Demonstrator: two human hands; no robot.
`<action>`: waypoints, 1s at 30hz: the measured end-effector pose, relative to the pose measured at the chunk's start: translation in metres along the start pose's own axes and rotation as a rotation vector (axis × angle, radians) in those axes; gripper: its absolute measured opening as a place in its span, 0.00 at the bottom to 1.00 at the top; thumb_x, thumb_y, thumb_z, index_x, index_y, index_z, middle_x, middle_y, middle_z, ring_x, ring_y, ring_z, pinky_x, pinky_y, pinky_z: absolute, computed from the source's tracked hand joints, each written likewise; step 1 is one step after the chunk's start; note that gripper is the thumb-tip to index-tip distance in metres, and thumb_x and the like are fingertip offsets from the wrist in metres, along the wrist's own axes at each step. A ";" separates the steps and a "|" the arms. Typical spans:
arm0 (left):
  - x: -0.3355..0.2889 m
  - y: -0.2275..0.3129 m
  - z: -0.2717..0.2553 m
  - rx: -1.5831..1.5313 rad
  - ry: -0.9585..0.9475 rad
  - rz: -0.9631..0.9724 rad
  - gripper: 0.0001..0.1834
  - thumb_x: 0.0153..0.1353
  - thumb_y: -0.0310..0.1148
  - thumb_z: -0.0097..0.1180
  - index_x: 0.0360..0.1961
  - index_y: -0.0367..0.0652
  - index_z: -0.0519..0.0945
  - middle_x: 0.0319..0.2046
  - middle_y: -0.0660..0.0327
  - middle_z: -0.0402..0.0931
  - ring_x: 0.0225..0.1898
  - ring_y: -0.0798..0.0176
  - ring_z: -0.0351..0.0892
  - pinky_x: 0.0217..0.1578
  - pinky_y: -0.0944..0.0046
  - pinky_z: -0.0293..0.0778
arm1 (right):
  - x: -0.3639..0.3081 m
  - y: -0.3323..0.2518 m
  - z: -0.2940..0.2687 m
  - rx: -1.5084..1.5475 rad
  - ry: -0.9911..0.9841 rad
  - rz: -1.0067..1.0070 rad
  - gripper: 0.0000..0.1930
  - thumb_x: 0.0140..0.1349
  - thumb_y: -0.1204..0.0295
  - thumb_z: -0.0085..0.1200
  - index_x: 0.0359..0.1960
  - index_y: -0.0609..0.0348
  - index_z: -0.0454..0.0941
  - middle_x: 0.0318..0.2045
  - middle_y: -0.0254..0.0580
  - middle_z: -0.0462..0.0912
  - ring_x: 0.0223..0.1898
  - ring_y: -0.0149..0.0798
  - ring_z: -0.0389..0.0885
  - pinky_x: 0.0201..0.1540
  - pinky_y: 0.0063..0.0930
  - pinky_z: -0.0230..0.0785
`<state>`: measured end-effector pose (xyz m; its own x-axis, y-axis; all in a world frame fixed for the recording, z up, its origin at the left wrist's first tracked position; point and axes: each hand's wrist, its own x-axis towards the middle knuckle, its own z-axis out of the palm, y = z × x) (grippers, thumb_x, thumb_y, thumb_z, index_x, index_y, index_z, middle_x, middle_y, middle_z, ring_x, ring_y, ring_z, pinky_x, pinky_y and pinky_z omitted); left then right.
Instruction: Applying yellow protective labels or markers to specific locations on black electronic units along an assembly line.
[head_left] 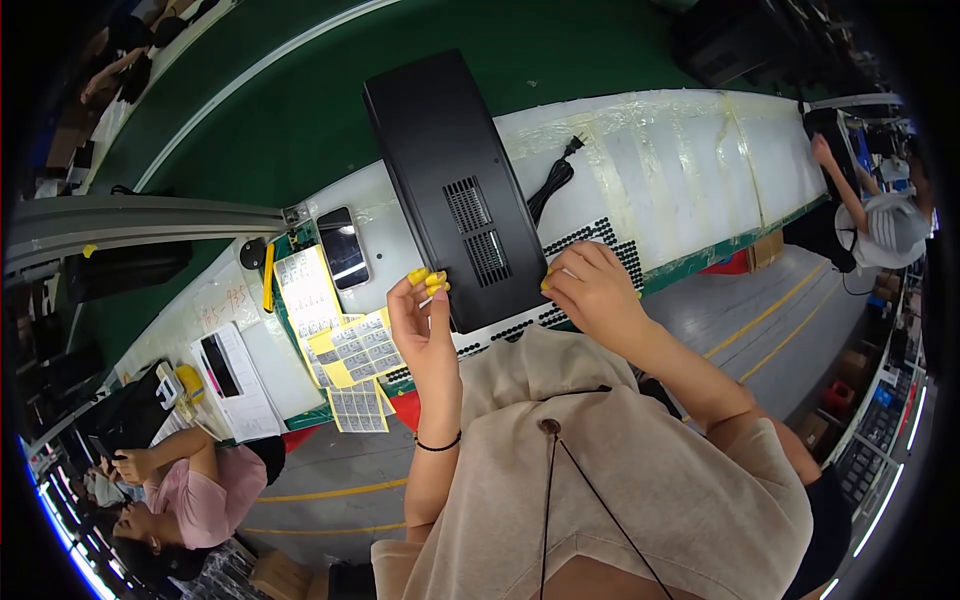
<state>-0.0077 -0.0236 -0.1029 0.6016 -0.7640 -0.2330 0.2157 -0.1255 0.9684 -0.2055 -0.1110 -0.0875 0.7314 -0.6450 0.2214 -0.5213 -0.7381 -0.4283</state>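
A long black housing with two vent grilles (460, 170) lies in front of me, its near end toward my body. My left hand (425, 325), with yellow finger cots, is at its near left corner, thumb and fingertips pinched together. At the near right edge is my right hand (595, 290), its fingers curled and closed by the housing's side. Anything between the fingertips of either hand is too small or hidden to make out. Sheets of small black round pads (620, 245) show beside and below the housing. Left of it lie sheets of printed labels (362, 350).
A phone (342, 248) and a yellow cutter (268, 278) lie to the left, with papers (245, 395) beyond. A coiled black power cord (556, 180) rests on the taped white bench (680, 150). Co-workers sit at left and right; a green conveyor (570, 50) runs behind.
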 end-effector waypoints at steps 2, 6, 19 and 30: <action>0.000 -0.003 -0.001 0.014 0.000 -0.024 0.15 0.63 0.22 0.52 0.51 0.38 0.69 0.44 0.59 0.72 0.47 0.67 0.72 0.51 0.69 0.68 | 0.002 -0.003 -0.004 0.016 -0.179 0.164 0.12 0.50 0.74 0.63 0.37 0.58 0.76 0.40 0.37 0.75 0.44 0.43 0.74 0.50 0.37 0.70; 0.002 -0.015 0.000 0.090 0.030 0.020 0.20 0.65 0.28 0.53 0.56 0.38 0.64 0.53 0.54 0.67 0.56 0.62 0.67 0.57 0.63 0.64 | 0.012 0.013 -0.001 0.420 -0.232 0.477 0.25 0.51 0.72 0.65 0.51 0.59 0.68 0.48 0.43 0.72 0.46 0.45 0.75 0.45 0.35 0.73; 0.003 -0.040 0.010 0.111 0.043 -0.053 0.28 0.69 0.37 0.48 0.63 0.37 0.55 0.64 0.50 0.55 0.66 0.56 0.54 0.65 0.56 0.51 | 0.002 0.048 0.021 0.930 -0.433 0.622 0.36 0.53 0.69 0.66 0.61 0.57 0.59 0.51 0.42 0.68 0.44 0.38 0.73 0.47 0.30 0.71; 0.006 -0.060 0.016 0.178 0.018 0.041 0.27 0.70 0.38 0.44 0.64 0.39 0.54 0.64 0.52 0.53 0.65 0.56 0.54 0.64 0.61 0.48 | 0.003 0.039 0.013 0.693 -0.373 0.545 0.34 0.52 0.67 0.66 0.59 0.60 0.62 0.48 0.48 0.74 0.45 0.40 0.77 0.52 0.34 0.70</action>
<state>-0.0292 -0.0310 -0.1606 0.6215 -0.7594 -0.1927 0.0522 -0.2052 0.9773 -0.2185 -0.1392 -0.1152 0.6206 -0.6721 -0.4039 -0.5427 0.0037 -0.8399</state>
